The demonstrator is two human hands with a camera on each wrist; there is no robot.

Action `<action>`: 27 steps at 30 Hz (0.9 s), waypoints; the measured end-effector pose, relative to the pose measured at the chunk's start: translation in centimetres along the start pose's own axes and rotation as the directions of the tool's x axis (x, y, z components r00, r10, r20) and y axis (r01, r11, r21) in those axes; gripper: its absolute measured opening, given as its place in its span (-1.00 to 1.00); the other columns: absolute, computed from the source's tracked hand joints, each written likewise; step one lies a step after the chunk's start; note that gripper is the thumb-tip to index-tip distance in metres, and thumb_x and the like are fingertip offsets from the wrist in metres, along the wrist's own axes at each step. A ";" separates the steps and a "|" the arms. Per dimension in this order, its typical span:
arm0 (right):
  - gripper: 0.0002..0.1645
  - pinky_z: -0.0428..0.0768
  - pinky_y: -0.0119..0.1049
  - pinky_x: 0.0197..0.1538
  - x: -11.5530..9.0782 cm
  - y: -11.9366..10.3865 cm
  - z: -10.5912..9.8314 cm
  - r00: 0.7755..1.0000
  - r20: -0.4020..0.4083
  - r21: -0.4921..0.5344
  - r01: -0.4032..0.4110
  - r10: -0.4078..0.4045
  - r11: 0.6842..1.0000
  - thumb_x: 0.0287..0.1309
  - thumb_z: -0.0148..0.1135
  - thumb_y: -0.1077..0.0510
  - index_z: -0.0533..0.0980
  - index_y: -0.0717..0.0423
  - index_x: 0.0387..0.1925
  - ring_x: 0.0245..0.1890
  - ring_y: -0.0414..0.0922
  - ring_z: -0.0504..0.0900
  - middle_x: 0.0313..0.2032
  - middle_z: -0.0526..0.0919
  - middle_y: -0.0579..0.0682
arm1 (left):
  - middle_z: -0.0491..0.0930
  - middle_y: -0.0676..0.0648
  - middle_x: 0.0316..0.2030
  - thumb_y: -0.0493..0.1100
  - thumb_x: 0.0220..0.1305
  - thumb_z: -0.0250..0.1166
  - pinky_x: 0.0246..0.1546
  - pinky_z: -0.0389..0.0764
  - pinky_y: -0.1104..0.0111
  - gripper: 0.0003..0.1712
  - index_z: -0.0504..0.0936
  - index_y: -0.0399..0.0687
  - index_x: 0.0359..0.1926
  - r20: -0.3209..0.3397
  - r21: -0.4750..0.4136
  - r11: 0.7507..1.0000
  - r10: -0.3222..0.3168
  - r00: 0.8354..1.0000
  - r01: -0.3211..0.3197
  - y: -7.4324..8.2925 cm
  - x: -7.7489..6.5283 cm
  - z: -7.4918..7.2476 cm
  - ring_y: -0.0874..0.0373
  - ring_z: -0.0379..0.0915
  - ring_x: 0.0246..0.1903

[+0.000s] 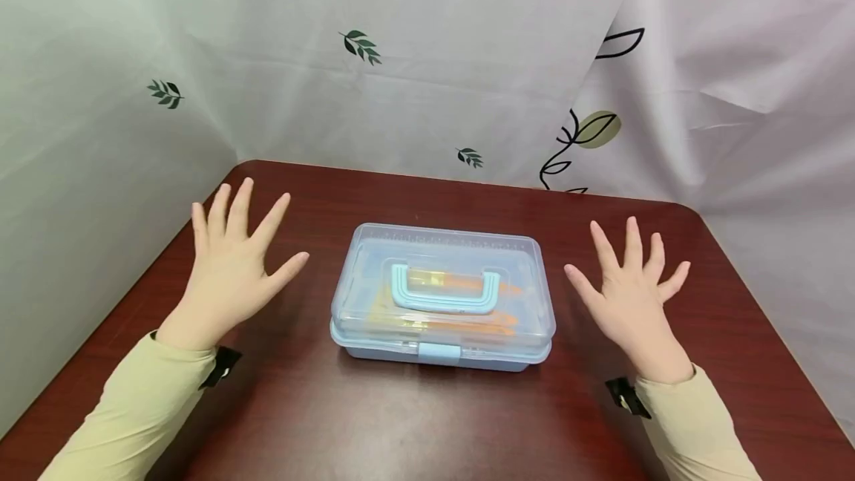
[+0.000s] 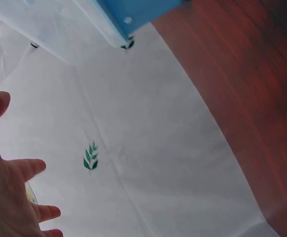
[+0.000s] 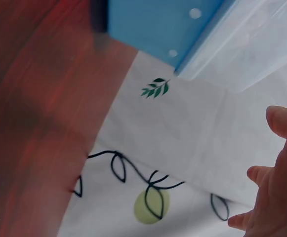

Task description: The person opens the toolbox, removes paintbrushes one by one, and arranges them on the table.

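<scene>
A light blue plastic box (image 1: pixel 441 358) with a clear lid (image 1: pixel 361 258) sits closed in the middle of the table. Its blue carrying handle (image 1: pixel 445 303) lies folded flat on the lid, and a blue latch (image 1: pixel 439 353) is at the front. Through the lid show orange-handled brushes (image 1: pixel 467 327). To the left of the box, my left hand (image 1: pixel 230 266) is held with spread, straight fingers, touching nothing. My right hand (image 1: pixel 628 295) mirrors it on the right side, fingers fanned out and holding nothing. Both wrist views show the box's blue side (image 3: pixel 158 29) near the top edge.
The dark red wooden table (image 1: pixel 427 421) has rounded far corners. Behind it and along both sides hangs a white cloth (image 1: pixel 427 110) printed with green leaf sprigs and a black-outlined plant. A black strap (image 1: pixel 223 366) is on the left wrist, another (image 1: pixel 626 397) on the right.
</scene>
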State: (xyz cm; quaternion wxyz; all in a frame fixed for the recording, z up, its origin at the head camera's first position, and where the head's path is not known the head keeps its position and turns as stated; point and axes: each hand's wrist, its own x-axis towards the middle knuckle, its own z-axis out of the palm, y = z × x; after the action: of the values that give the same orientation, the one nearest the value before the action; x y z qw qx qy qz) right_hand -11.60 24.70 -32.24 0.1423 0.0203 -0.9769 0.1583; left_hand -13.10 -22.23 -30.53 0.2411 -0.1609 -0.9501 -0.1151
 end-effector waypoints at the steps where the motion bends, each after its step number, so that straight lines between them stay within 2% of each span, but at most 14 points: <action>1: -0.12 -0.58 0.48 0.11 0.0 -0.3 -0.1 1.000 -0.006 0.004 0.011 -0.011 1.000 0.26 -0.06 -0.34 -0.01 -0.09 0.47 0.38 0.42 -0.39 0.46 -0.31 0.29 | -0.12 -0.33 0.42 0.34 0.22 0.06 0.32 -0.38 -0.25 -0.15 0.19 0.03 0.41 -0.013 -0.020 0.999 0.025 1.000 -0.026 0.2 0.1 0.0 -0.33 -0.34 0.41; 5: -0.15 -0.54 0.47 0.14 -0.1 -1.3 -0.3 0.997 -0.043 0.017 0.072 -0.071 0.997 0.25 0.00 -0.30 0.05 -0.09 0.45 0.38 0.40 -0.34 0.46 -0.24 0.27 | -0.02 -0.37 0.39 0.51 0.23 -0.18 0.33 -0.17 -0.22 -0.09 0.27 0.01 0.36 -0.058 -0.092 0.986 0.133 0.989 -0.138 1.2 0.5 0.1 -0.33 -0.20 0.38; 8: -0.18 -0.46 0.45 0.17 -0.2 -2.2 -0.4 0.987 -0.089 0.026 0.139 -0.136 0.990 0.22 0.08 -0.24 0.12 -0.09 0.42 0.38 0.37 -0.27 0.44 -0.15 0.26 | 0.03 -0.38 0.37 0.51 0.24 -0.22 0.26 0.02 -0.23 -0.10 0.35 -0.02 0.31 -0.064 -0.126 0.964 0.226 0.972 -0.232 1.9 0.7 0.2 -0.35 -0.13 0.35; 11: -0.22 -0.36 0.41 0.20 -0.3 -3.1 -0.4 0.967 -0.136 0.027 0.220 -0.214 0.975 0.21 0.07 -0.27 0.18 -0.08 0.38 0.37 0.33 -0.20 0.43 -0.08 0.24 | 0.03 -0.35 0.38 0.48 0.25 -0.20 0.20 0.15 -0.21 -0.14 0.40 -0.02 0.28 -0.025 -0.156 0.931 0.330 0.944 -0.329 2.5 0.7 0.3 -0.33 -0.10 0.34; 14: -0.21 -0.27 0.39 0.20 -0.5 -4.1 -0.2 0.935 -0.181 0.020 0.313 -0.304 0.950 0.25 -0.14 -0.41 0.22 -0.06 0.35 0.35 0.32 -0.12 0.40 -0.01 0.24 | 0.04 -0.29 0.39 0.44 0.26 -0.10 0.19 0.18 -0.15 -0.19 0.42 0.00 0.27 0.031 -0.190 0.893 0.421 0.907 -0.408 3.0 0.6 0.4 -0.29 -0.07 0.34; 16: -0.16 -0.20 0.37 0.19 -0.6 -4.8 -0.1 0.904 -0.212 0.010 0.382 -0.372 0.924 0.25 -0.28 -0.47 0.27 -0.03 0.32 0.32 0.32 -0.06 0.37 0.06 0.25 | 0.08 -0.26 0.38 0.41 0.25 -0.03 0.21 0.19 -0.11 -0.23 0.43 0.01 0.26 0.053 -0.205 0.871 0.465 0.884 -0.446 3.3 0.4 0.5 -0.27 -0.03 0.33; 18: -0.16 -0.13 0.35 0.17 -0.8 -5.5 0.0 0.866 -0.239 -0.008 0.451 -0.440 0.892 0.26 -0.33 -0.46 0.31 -0.01 0.28 0.30 0.31 0.02 0.34 0.13 0.27 | 0.14 -0.25 0.36 0.38 0.25 0.05 0.21 0.20 -0.08 -0.27 0.45 0.01 0.25 0.058 -0.221 0.850 0.500 0.864 -0.477 3.5 0.3 0.6 -0.26 0.00 0.32; 20: -0.20 -0.07 0.32 0.15 -1.0 -6.2 0.1 0.825 -0.252 -0.024 0.517 -0.506 0.856 0.29 -0.32 -0.42 0.35 0.02 0.25 0.27 0.29 0.07 0.32 0.18 0.27 | 0.20 -0.25 0.33 0.35 0.25 0.08 0.21 0.21 -0.06 -0.30 0.47 0.01 0.22 0.054 -0.234 0.831 0.530 0.846 -0.505 3.6 0.1 0.8 -0.26 0.03 0.31; 27: -0.40 0.09 0.29 0.07 -2.0 -8.4 0.7 0.664 -0.264 -0.037 0.718 -0.699 0.696 0.37 -0.22 -0.23 0.44 0.05 0.15 0.18 0.27 0.23 0.24 0.31 0.27 | 0.36 -0.24 0.22 0.32 0.32 -0.03 0.24 0.19 -0.04 -0.34 0.51 -0.03 0.18 0.032 -0.227 0.768 0.620 0.784 -0.599 4.0 -0.3 1.5 -0.22 0.14 0.27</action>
State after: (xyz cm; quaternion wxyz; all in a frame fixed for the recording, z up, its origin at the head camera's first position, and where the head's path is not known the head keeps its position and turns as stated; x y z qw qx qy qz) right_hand -9.15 16.47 -30.93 0.3172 0.3826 -0.8586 0.1259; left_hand -12.04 -18.21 -31.47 0.1973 -0.4902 -0.8406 -0.1190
